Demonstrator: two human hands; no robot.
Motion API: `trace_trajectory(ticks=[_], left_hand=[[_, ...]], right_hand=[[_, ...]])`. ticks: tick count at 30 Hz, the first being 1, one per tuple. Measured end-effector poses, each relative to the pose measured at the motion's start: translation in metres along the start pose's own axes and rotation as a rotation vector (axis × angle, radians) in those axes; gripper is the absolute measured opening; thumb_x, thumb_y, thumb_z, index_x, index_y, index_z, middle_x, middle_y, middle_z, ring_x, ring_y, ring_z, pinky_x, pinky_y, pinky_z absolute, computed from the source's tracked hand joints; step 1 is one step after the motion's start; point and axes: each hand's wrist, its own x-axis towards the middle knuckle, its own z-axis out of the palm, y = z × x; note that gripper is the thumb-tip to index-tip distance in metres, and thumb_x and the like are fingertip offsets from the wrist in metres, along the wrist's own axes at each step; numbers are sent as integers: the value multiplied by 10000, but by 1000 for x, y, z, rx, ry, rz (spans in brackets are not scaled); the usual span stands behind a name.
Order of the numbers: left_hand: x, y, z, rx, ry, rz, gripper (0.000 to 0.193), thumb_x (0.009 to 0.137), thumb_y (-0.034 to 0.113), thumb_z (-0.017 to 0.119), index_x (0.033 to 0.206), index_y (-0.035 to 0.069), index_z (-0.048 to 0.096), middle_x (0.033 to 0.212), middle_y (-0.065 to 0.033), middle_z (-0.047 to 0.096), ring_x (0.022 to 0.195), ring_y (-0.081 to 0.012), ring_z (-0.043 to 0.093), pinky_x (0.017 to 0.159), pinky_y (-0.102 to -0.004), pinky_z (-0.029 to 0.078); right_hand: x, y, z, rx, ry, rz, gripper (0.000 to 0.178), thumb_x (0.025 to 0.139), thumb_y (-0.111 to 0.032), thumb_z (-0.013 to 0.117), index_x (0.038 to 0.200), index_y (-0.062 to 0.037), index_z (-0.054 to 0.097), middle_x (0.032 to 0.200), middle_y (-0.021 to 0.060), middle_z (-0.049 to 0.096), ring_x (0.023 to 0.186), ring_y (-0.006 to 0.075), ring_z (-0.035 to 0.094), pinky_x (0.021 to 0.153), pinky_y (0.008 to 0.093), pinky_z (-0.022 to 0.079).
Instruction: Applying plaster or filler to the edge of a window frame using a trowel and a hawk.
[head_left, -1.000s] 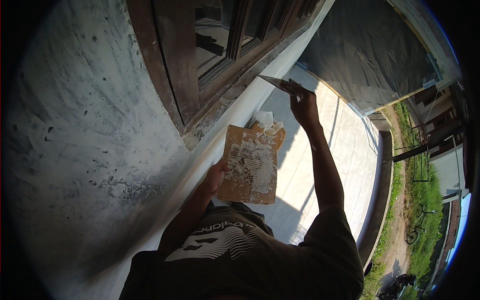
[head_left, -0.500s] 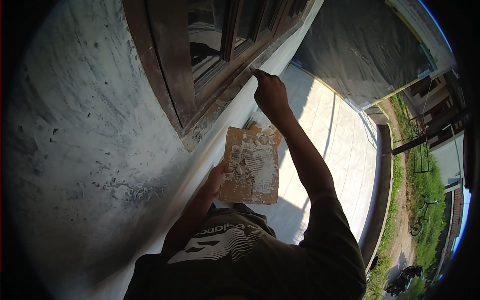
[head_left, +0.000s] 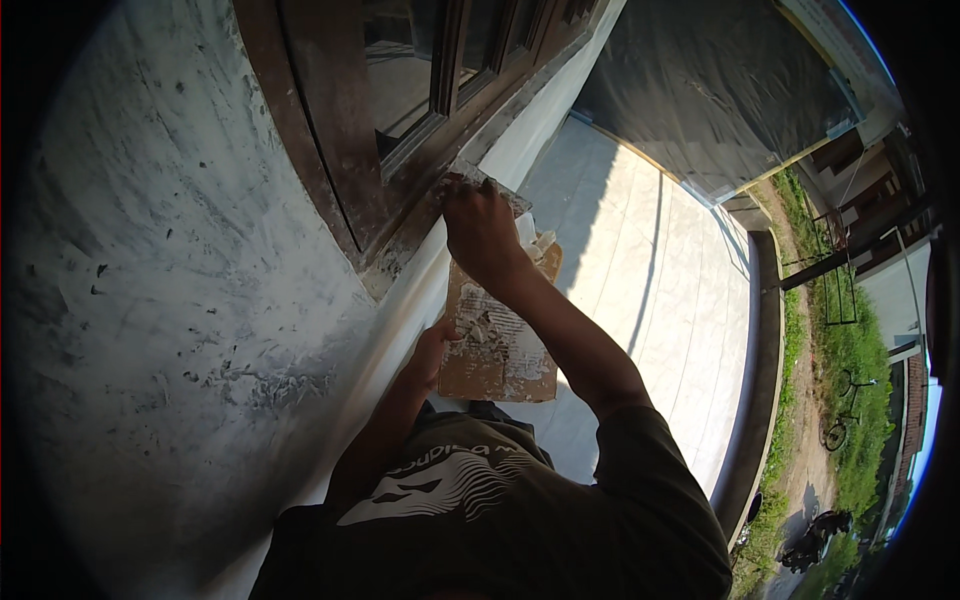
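Note:
My left hand [head_left: 434,352] grips the left edge of a piece of brown cardboard [head_left: 460,378], held flat in front of my chest. White putty [head_left: 505,335] is smeared across its middle, with a thicker lump [head_left: 543,244] near the far edge. My right hand [head_left: 484,232] is closed on a putty knife [head_left: 507,188]; its wide, smeared blade shows past the knuckles, and the handle is hidden. The knife is beside the lower edge of the brown window frame [head_left: 405,212], above the cardboard's far end. Whether the blade touches the frame, I cannot tell.
A white and grey patchy wall [head_left: 190,270] rises close on my left. Pale floor tiles [head_left: 640,290] lie on the right, partly sunlit, bordered by a low curb [head_left: 765,350]. Dark sheeting [head_left: 690,100] hangs ahead. Outside are grass, a bicycle [head_left: 845,410] and a motorcycle [head_left: 815,540].
My right hand has come back nearer and to the left along the window's lower edge, turning so the knife's blade shows broadside. The left hand and cardboard stay nearly in place.

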Motion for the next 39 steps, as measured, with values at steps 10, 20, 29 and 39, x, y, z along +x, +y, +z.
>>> trace_trajectory(ticks=[10, 20, 29, 39], left_hand=[[-5, 0, 18, 51, 82, 40, 274, 724, 131, 456, 946, 12, 564, 889, -73, 571, 818, -187, 563, 808, -334, 455], [-5, 0, 10, 14, -19, 16, 289, 722, 122, 456, 967, 18, 568, 908, -57, 569, 811, -191, 558, 808, -331, 459], [-34, 16, 31, -74, -79, 139, 591, 715, 105, 423, 1294, -2, 382, 1135, -164, 558, 994, -302, 579, 902, -433, 467], [-9, 0, -11, -25, 5, 121, 426, 716, 82, 432, 1127, 4, 511, 1013, -113, 578, 919, -231, 581, 885, -384, 465]], right_hand=[[-21, -39, -35, 108, -180, -28, 314, 657, 20, 504, 959, 33, 589, 1057, 182, 560, 878, 319, 558, 770, 375, 480], [21, 58, -23, 186, 134, 213, 418, 591, 97, 471, 966, 10, 633, 747, 212, 616, 664, 366, 585, 741, 426, 462], [24, 38, 10, 103, -10, 75, 272, 571, 52, 506, 814, -20, 605, 824, 154, 605, 703, 322, 587, 706, 404, 417], [9, -27, -21, 35, -81, -3, 212, 634, -25, 531, 826, 23, 610, 829, 165, 592, 779, 288, 575, 758, 374, 412]])
